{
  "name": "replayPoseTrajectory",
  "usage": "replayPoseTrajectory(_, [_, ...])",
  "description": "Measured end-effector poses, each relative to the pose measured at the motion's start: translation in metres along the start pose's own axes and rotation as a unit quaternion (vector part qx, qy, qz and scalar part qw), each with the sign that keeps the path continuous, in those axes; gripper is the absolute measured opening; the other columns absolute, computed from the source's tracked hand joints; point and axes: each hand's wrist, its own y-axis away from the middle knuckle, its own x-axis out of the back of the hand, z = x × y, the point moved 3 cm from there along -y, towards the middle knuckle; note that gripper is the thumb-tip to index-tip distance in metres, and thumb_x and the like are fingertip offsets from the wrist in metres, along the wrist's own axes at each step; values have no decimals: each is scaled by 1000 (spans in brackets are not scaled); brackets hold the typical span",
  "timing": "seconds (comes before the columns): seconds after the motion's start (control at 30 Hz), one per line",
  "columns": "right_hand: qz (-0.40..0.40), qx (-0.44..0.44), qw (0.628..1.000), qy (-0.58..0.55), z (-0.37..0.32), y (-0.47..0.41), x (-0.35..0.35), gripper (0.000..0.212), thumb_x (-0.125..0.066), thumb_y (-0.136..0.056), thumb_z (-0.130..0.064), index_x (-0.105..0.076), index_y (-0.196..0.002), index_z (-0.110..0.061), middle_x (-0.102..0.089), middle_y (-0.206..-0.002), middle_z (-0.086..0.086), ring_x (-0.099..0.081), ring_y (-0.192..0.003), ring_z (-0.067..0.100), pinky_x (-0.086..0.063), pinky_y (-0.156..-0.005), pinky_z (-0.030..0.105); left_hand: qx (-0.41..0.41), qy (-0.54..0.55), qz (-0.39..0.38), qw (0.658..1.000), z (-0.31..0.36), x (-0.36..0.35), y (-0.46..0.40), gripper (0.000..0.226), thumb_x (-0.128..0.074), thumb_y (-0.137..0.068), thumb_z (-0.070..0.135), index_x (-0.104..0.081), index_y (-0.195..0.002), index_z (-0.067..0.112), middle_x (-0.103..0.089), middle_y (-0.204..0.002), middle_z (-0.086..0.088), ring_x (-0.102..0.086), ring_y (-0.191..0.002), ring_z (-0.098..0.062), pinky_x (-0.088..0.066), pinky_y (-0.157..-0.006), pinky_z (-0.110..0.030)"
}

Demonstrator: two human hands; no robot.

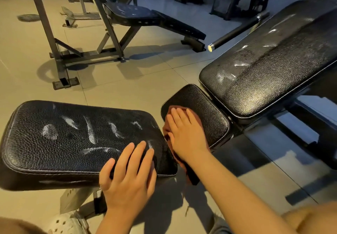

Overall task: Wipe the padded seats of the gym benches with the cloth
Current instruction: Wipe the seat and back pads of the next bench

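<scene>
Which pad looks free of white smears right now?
The small seat pad under the cloth and right hand; the other pads show white streaks.

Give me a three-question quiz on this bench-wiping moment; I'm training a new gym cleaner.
1. True or false: the right hand presses the cloth on the small seat pad.
2. Which is marked with white smears: A the near bench pad, B the small seat pad?
3. Fill in: the left hand rests flat on the near bench pad, holding ____.

Key: 1 true; 2 A; 3 nothing.
</scene>
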Motion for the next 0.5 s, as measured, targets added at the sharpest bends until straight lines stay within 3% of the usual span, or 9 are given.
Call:
replayPoseTrajectory(0.07, [17, -21, 1000, -15, -7, 23, -6, 62, -25, -104, -36, -6, -155, -6, -5, -163, 16, -4, -151, 30, 7, -119, 44, 1, -4, -7, 1000, 0, 1, 1, 28, -54, -91, 33, -70, -112, 23, -66, -126, -3, -50, -122, -21, -19, -104, -41])
replayPoseTrajectory(0.17, [78, -82, 992, -58, 0, 50, -12, 59, -49, -96, -30, -39, -147, -1, -38, -152, 19, -35, -142, 32, -13, -120, 41, -2, -4, -13, 1000, -2, 2, 3, 27, -56, -92, 33, -71, -112, 22, -64, -129, -5, -49, -124, -22, -20, -104, -42])
replayPoseTrajectory(0.27, [159, -109, 976, -102, 21, 73, -18, 52, -42, -96, -30, -54, -136, 1, -53, -140, 19, -50, -131, 33, -20, -115, 41, -4, -8, -13, 1000, -4, 4, 3, 25, -60, -91, 33, -72, -110, 22, -65, -128, -5, -49, -124, -22, -20, -104, -41])
replayPoseTrajectory(0.37, [226, -128, 957, -131, 49, 87, -17, 51, -39, -95, -28, -55, -134, 0, -54, -139, 19, -47, -132, 33, -31, -112, 45, -2, 0, -15, 1000, -3, 5, 3, 26, -59, -91, 32, -71, -111, 21, -64, -128, -6, -48, -124, -22, -21, -104, -41])
replayPoseTrajectory(0.43, [248, -182, 924, -227, 64, 91, -19, 50, -38, -97, -27, -47, -141, -5, -45, -147, 15, -38, -139, 30, -36, -110, 45, 2, 4, -20, 1000, -3, 4, 3, 27, -58, -92, 32, -70, -113, 21, -63, -129, -6, -48, -125, -23, -23, -103, -41])
replayPoseTrajectory(0.5, [265, -217, 881, -325, 67, 91, -23, 51, -39, -98, -25, -40, -146, -8, -36, -155, 12, -30, -144, 26, -31, -115, 41, 9, 10, -27, 1000, -2, 3, 3, 28, -57, -92, 32, -68, -115, 20, -62, -130, -7, -47, -126, -24, -26, -101, -43])
